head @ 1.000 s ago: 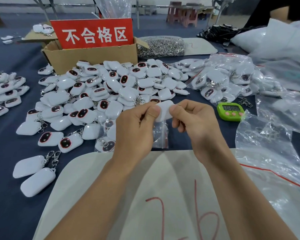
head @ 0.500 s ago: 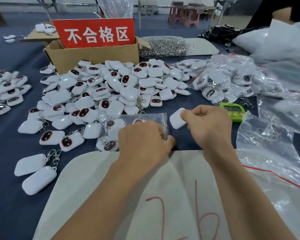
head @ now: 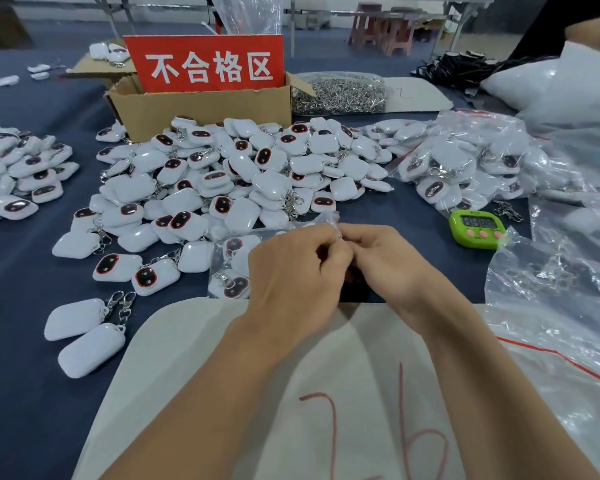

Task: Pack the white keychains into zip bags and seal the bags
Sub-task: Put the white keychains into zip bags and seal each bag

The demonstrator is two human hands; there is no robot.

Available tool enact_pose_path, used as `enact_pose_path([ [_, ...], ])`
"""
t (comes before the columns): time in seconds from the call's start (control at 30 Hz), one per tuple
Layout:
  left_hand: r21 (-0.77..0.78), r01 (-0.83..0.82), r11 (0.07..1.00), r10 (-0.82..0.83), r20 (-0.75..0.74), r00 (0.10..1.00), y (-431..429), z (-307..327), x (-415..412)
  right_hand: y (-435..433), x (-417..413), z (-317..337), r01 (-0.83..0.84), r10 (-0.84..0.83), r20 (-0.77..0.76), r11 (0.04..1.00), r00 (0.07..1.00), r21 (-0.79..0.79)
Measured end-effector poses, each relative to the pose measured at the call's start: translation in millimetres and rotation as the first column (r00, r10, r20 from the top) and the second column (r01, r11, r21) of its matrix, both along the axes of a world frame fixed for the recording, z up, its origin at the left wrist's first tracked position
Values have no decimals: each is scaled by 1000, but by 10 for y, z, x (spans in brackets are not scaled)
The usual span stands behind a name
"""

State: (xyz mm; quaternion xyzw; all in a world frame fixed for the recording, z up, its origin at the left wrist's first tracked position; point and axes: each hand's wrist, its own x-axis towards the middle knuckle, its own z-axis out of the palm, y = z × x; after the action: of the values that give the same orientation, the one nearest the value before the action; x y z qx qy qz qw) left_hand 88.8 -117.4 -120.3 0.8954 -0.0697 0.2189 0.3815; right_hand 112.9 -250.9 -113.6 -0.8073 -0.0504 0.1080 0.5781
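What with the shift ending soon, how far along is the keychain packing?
Done: a heap of bagged keychains lies at the right. In hand: the left hand and right hand pinch the top edge of one zip bag; whether it is sealed cannot be told. Left: most of it, a large pile of loose keychains in the middle and another pile at far left.

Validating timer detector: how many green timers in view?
1. The green plastic digital timer with pink buttons sits on the dark blue tablecloth, right of the right hand; others could hide under the clear plastic bags.
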Motion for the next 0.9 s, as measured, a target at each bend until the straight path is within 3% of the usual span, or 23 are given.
enact_pose_path([
  [0.07, -93, 37, 995, -35, 19, 999, 17, 16, -3, -35, 1, -35, 36, -28, 53, 990, 998, -140],
  [0.17, -325, -101, 940, 118, 31, 993, 153, 80, 82, -91, 43, -63, 374, -310, 254, 890, 916, -261],
  [0.23, -581, -200, 789, 231, -21, 973, 359, 144, 185, -177, 88, -77, 514, -454, 288, 836, 843, -189],
  [0.3, -803, -220, 554, 292, -60, 955, 595, 206, 262, -247, 138, -107, 589, -526, 314, 793, 790, -155],
  [0.37, -904, -241, 352, 346, -114, 931, 777, 227, 313, -237, 175, -165, 623, -563, 315, 771, 764, -133],
  [0.43, -927, -275, 256, 371, -168, 913, 871, 203, 348, -173, 207, -225, 630, -599, 255, 775, 759, -52],
  [0.5, -926, -297, 234, 373, -196, 907, 884, 185, 362, -120, 256, -261, 628, -625, 186, 777, 758, 48],
  [0.63, -910, -333, 247, 374, -228, 899, 863, 186, 388, -101, 429, -240, 578, -595, 222, 803, 772, 143],
  [0.83, -928, -321, 190, 372, -235, 898, 964, 156, 373, -42, 681, -192, 281, -248, 306, 957, 919, -69],
  [0.9, -881, -376, 286, 307, -288, 907, 970, 135, 370, -53, 708, -169, 190, -132, 299, 966, 945, -175],
])
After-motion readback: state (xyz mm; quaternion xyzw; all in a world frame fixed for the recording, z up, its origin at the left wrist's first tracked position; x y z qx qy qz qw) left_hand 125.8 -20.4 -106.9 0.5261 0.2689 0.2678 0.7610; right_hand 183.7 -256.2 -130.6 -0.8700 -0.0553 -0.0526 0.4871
